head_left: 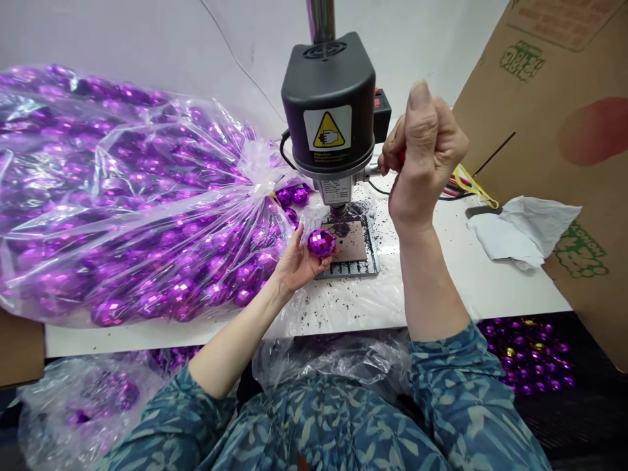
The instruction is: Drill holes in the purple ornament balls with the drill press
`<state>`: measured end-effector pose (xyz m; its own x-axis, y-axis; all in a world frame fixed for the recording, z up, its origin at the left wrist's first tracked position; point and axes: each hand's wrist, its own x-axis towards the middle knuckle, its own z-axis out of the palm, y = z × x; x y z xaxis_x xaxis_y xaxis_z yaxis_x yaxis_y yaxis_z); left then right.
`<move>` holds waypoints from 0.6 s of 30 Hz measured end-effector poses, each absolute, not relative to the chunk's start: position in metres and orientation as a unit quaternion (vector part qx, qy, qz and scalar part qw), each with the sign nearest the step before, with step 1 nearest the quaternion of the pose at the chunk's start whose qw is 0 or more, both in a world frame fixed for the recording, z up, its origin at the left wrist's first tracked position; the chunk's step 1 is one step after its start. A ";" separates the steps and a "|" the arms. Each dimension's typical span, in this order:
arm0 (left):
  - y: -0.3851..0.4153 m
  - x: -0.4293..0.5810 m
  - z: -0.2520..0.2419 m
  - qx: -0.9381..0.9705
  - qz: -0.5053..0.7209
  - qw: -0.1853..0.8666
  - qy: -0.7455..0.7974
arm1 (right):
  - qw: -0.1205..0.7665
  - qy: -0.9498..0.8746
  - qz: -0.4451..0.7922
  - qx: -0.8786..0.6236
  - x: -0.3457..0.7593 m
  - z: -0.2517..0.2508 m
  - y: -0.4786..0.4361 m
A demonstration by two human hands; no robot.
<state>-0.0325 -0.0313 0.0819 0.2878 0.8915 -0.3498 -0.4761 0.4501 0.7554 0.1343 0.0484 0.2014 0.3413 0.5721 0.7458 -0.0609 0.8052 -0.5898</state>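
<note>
My left hand [297, 261] grips a shiny purple faceted ball [321, 242] and holds it at the left edge of the small metal base plate [354, 252] of a bench drill press [328, 111]. The ball sits just left of and below the drill tip. My right hand [422, 154] is raised beside the machine's black head, its fingers wrapped round the red-tipped feed lever [380, 169] that sticks out to the right.
A large clear plastic bag [122, 196] full of purple balls lies on the white table to the left. Dark shavings litter the table round the base. White crumpled paper [520, 232] and a cardboard box [564, 131] stand right. More purple balls [530, 353] lie below.
</note>
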 end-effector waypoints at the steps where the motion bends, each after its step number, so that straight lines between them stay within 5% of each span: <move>1: -0.032 -0.033 0.082 0.271 0.457 0.755 0.385 | 0.780 -0.540 0.198 -0.244 0.135 0.200 0.050; 18: -0.017 -0.020 0.048 0.528 0.473 0.420 0.567 | 0.789 -0.539 0.204 -0.212 0.134 0.205 0.044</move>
